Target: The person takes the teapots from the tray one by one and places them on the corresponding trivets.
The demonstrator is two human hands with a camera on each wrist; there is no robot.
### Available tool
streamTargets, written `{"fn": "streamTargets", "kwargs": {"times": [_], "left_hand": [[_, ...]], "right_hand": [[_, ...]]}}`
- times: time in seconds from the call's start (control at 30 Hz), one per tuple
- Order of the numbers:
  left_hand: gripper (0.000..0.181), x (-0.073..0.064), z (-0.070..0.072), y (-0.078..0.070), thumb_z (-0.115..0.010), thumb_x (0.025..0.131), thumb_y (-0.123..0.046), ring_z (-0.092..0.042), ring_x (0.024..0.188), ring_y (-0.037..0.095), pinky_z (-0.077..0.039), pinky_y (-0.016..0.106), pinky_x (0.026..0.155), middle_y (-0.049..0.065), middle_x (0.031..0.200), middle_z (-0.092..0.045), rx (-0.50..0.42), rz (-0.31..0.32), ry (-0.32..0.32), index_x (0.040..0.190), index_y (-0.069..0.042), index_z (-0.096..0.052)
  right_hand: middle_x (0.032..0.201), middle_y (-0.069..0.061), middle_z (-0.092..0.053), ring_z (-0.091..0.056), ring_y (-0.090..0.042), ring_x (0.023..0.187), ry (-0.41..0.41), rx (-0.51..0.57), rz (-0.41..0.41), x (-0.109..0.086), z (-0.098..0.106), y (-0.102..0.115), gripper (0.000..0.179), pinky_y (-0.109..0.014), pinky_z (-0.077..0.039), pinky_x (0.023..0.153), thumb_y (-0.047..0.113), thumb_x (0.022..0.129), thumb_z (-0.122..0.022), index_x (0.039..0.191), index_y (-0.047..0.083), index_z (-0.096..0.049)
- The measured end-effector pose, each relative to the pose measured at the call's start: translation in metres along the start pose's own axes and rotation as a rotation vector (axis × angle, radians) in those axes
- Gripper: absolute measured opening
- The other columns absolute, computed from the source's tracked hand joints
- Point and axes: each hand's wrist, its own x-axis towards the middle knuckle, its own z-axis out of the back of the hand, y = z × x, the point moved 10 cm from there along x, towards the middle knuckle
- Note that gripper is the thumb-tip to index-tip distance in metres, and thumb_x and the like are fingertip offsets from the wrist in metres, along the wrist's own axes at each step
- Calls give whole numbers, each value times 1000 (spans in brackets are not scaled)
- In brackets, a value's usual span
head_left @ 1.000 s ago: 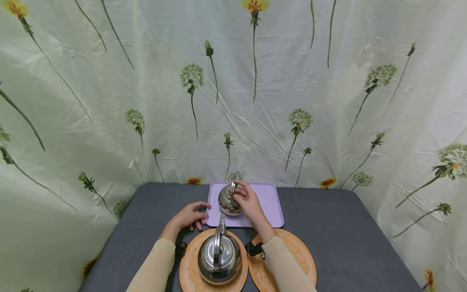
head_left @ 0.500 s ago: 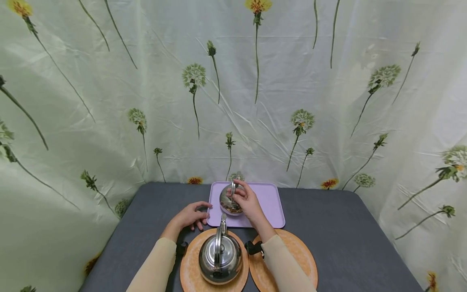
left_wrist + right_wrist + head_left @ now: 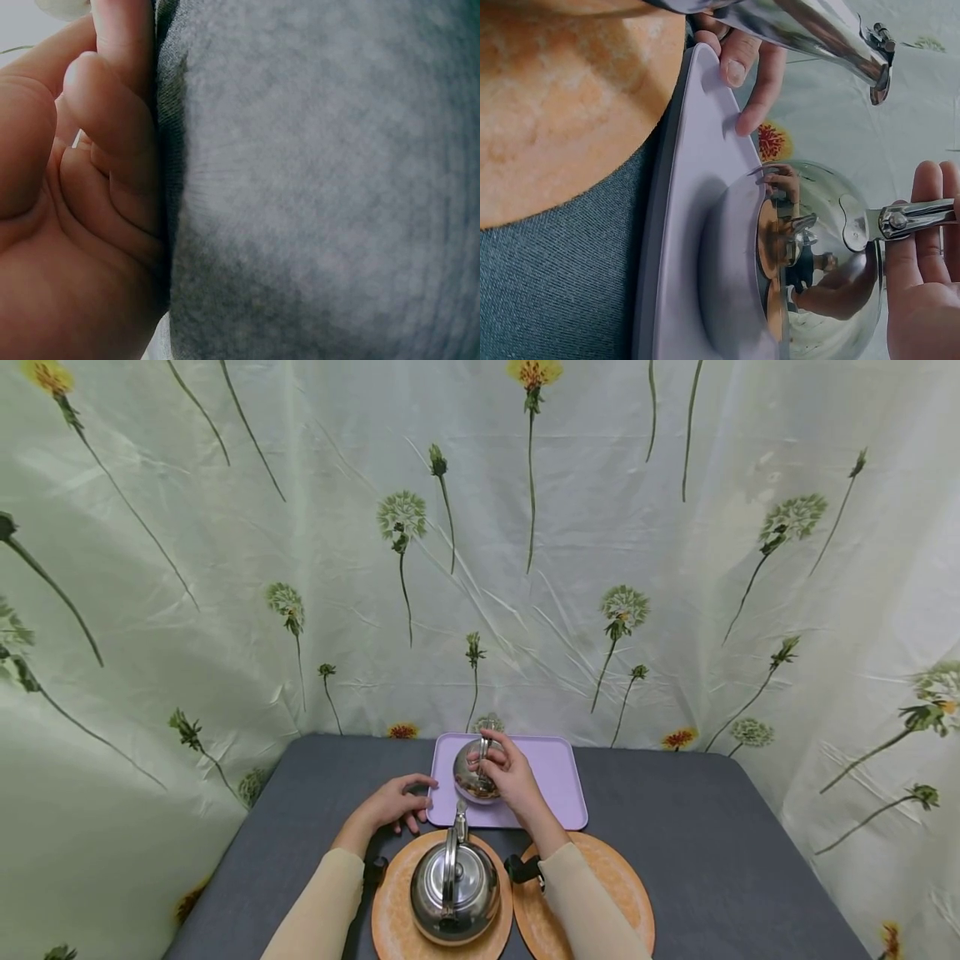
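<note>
Two steel kettles are in the head view. My right hand (image 3: 513, 777) holds the upright handle of the far kettle (image 3: 467, 774), which sits on the left part of a lavender tray (image 3: 551, 785). In the right wrist view its shiny body (image 3: 832, 285) mirrors the surroundings, and the fingers lie behind the handle (image 3: 919, 217). At the tray's left edge my left hand (image 3: 390, 803) rests with loosely bent fingers, a thumb and finger touching the rim near the corner. The near kettle (image 3: 478, 897) stands untouched between my forearms, spout toward the tray.
Under the near kettle lies a round orange placemat (image 3: 393, 914); a second placemat (image 3: 607, 877) is partly under my right forearm. Dark grey cloth (image 3: 712, 852) covers the table. A flower-printed curtain (image 3: 570, 510) hangs behind and at both sides.
The whole scene shifts slightly right in the head view as the camera turns. Both hands keep their places at the tray and the far kettle.
</note>
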Motion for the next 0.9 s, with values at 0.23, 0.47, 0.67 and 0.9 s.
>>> {"fn": "streamTargets", "kwargs": {"times": [0.23,0.47,0.67,0.9], "left_hand": [[42,0,0,-1,-68,103,-21,-67,53,11,-44,24,44,3,75,-71,2,-1,-2,144,-15,-62],[42,0,0,-1,-68,103,-20,-67,53,11,-44,24,44,3,75,-71,2,-8,0,144,-15,-62],[42,-1,0,0,-68,103,-20,-67,53,11,-44,24,44,3,76,-71,-2,-3,-3,144,-16,-62],[42,0,1,-1,-68,102,-19,-67,53,11,-43,24,44,4,76,-72,1,3,-14,144,-17,-63]], "right_hand": [[123,-27,-73,-76,-32,106,6,-22,13,-1,0,1,54,-30,-58,96,-4,106,-53,158,7,-46],[120,-22,-74,-76,-17,97,-2,-26,10,-2,2,1,54,-29,-59,95,-5,106,-52,158,8,-46],[119,-24,-74,-73,-9,92,-12,-34,20,-4,3,1,52,-29,-58,93,-5,107,-52,158,6,-47],[119,-29,-73,-72,-9,91,-40,-34,32,-5,5,1,51,-29,-58,91,-6,106,-53,154,9,-52]]}}
